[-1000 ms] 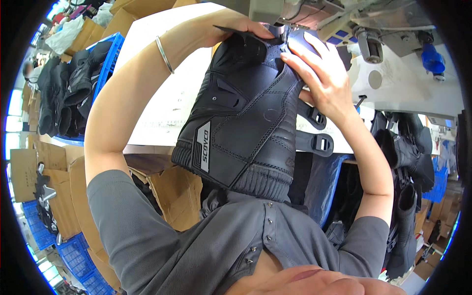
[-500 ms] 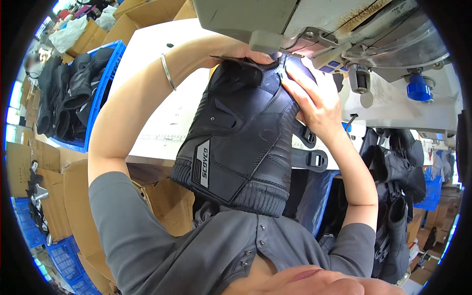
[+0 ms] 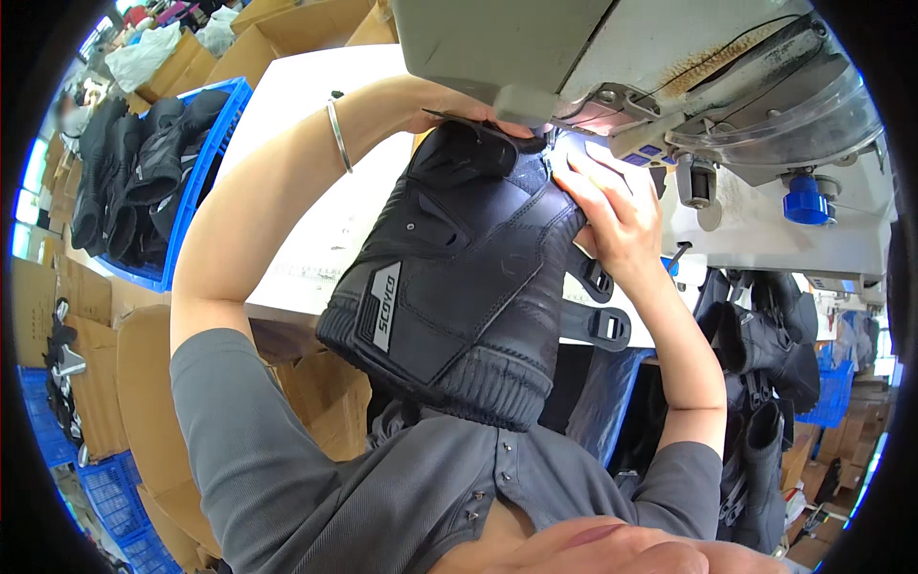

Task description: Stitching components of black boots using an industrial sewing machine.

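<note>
"What are you losing sight of?"

"The far end of this black stitched-leather boot [image 3: 449, 277]. A bulky grey-white sewing machine head [image 3: 502, 48] is overhanging it, so I'm not seeing the stitching spot clearly. Most fingers of my left hand [image 3: 464, 107] are hiding up there too; one digit is resting along the thin dark flap [image 3: 483, 151], and I can't tell whether the hand is closing on it."

"And the right?"

"My right hand [image 3: 617, 203] is lying open, fingers extended along the boot's right edge, the tips fading into glare."

"What's surrounding you?"

"A blue plastic crate [image 3: 203, 184] holding black boots is standing past my left forearm. Two black buckled straps [image 3: 604, 327] are sticking out just below my right hand, and more loose black boots [image 3: 775, 344] are crowding beyond that forearm. The machine is blocking the way ahead."

"Which way is the boot pointing?"

"It's lying across the near edge of the white worktable [image 3: 316, 220], its ribbed end facing my waist, its long axis running away from me and leaning slightly right."
</note>
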`<state>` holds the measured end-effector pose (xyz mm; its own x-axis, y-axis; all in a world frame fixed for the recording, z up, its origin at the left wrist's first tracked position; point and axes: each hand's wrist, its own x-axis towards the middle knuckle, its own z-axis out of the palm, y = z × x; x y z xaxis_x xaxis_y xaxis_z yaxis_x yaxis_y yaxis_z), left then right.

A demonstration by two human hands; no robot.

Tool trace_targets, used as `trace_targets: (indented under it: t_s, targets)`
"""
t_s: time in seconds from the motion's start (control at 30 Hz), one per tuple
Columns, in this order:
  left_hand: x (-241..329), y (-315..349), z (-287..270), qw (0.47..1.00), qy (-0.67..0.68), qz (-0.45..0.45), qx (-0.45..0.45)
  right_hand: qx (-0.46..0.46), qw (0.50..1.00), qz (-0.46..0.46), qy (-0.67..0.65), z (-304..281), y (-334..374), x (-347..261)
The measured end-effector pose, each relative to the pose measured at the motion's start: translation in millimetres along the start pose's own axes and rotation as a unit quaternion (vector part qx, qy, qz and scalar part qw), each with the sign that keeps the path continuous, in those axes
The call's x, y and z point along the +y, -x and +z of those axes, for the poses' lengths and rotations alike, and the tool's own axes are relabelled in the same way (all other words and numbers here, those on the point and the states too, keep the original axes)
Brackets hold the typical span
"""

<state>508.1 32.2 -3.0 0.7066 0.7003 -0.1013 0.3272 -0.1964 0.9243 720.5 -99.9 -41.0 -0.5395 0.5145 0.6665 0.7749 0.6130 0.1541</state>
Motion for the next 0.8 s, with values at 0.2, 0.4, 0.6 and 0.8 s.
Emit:
trace_targets:
  t_s: [0.2, 0.4, 0.6, 0.8]
  targets:
    - [-2, 4, 6, 0.997, 0.079, 0.008, -0.012, -0.007, 0.999, 0.032, 0.021, -5, -1, -5]
    - [2, 8, 3, 0.998, 0.059, -0.029, 0.003, -0.001, 0.998, 0.030, 0.048, -5, -2, -5]
    - [0, 8, 2, 0.994, 0.086, -0.029, -0.060, -0.029, 0.997, 0.063, 0.026, -5, 2, -3]
    - [8, 3, 4, 0.992, -0.004, -0.018, -0.125, -0.019, 0.997, 0.057, 0.054, -9, -4, -7]
